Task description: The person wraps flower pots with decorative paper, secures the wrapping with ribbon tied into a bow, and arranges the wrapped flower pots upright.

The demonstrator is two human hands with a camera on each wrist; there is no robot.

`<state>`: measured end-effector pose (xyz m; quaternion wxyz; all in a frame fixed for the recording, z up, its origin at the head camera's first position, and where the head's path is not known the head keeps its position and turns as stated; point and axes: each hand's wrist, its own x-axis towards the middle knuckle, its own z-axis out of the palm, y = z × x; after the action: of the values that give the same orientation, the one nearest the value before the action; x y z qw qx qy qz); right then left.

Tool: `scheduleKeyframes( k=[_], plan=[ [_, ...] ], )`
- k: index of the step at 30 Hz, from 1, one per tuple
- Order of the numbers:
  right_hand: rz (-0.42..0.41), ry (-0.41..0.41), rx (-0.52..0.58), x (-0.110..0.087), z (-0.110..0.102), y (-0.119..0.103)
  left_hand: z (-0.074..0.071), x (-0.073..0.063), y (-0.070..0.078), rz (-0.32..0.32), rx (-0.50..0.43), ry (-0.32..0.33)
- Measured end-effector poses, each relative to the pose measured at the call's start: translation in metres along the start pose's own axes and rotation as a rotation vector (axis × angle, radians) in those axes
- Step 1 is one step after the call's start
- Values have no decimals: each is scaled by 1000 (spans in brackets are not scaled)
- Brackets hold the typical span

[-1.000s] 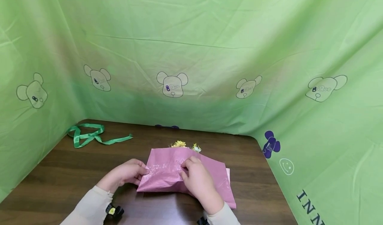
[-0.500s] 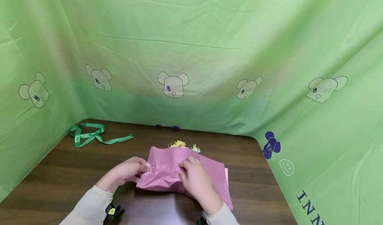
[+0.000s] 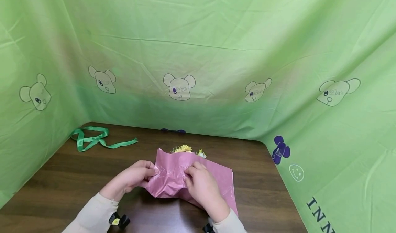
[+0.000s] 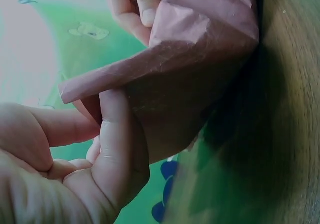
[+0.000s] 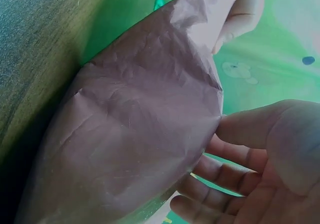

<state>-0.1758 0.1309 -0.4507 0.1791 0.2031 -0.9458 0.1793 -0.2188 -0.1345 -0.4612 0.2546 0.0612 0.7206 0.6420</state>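
Head view: pink wrapping paper (image 3: 173,166) is at the lower center of the frame; yellow and white flowers (image 3: 185,149) protrude above its upper edge. Left hand (image 3: 134,176) pinches the paper's left edge; right hand (image 3: 203,186) pinches it near the middle. Green ribbon (image 3: 120,145) lies at left on the brown table (image 3: 263,181).

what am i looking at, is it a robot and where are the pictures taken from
No robot: these are a person's left hand and right hand. The wide picture is taken from the head, looking forward and down; the two close ones, from the wrists. On the wooden table lie a green ribbon and a pink sheet, partly lifted, with yellow and white flowers showing past its far edge. The left hand pinches the sheet's left edge; the right hand's fingers grip it nearer the middle.
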Motion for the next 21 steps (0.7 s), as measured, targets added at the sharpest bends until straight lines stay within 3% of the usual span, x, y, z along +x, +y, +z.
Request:
scheduleKeyframes(
  k=[16,21],
  plan=[
    [20,-5,-45,0,3,-2,14,-4,9,44,-111,15],
    [43,-20,7,2,2,-3,17,-4,10,49,-155,10]
  ],
)
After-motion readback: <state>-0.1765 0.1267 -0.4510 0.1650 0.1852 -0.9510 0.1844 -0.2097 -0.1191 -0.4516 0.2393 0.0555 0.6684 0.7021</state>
